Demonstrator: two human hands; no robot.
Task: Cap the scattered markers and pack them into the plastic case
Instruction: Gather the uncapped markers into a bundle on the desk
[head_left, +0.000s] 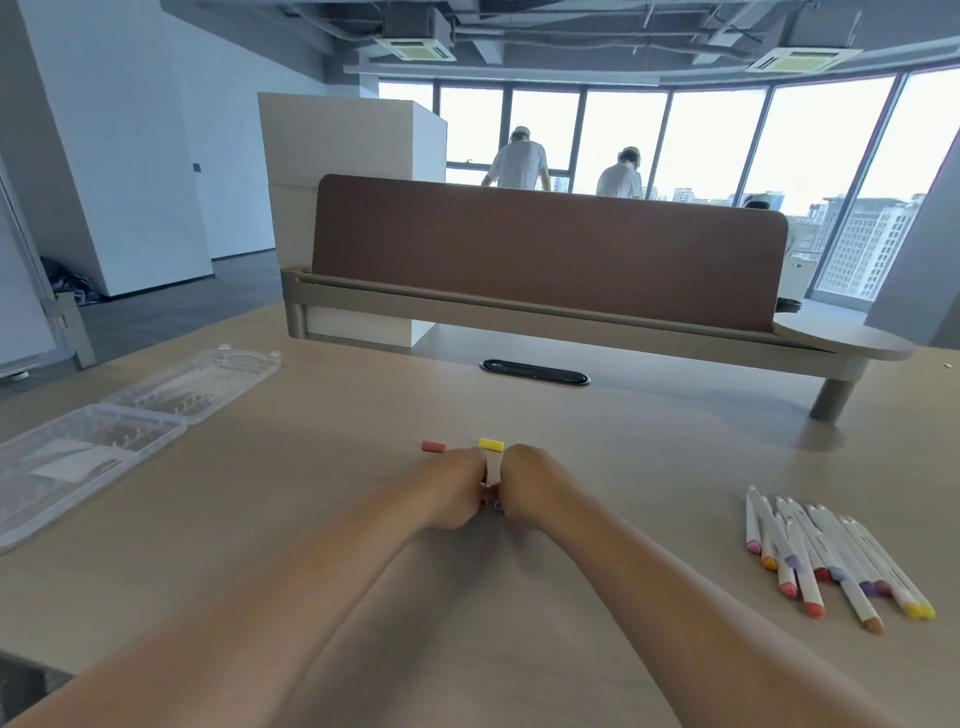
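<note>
markers (831, 556): heaped right of grip, nearer | left hand (457, 483), right hand (524, 483): both curled round one marker (492, 470) | yellow cap (491, 445): at its far end | pink cap (433, 446): loose, just beyond-left | case (104, 441): open, far left | step: likely capping; next, press cap home.

Your table (597, 447) is light brown and smooth. On your left lies a clear plastic case (208, 379), open flat. On your right lie the markers (826, 556), bunched together and touching. A small pink cap (434, 446) lies near the middle. A black oval slot (535, 372) sits farther back.
</note>
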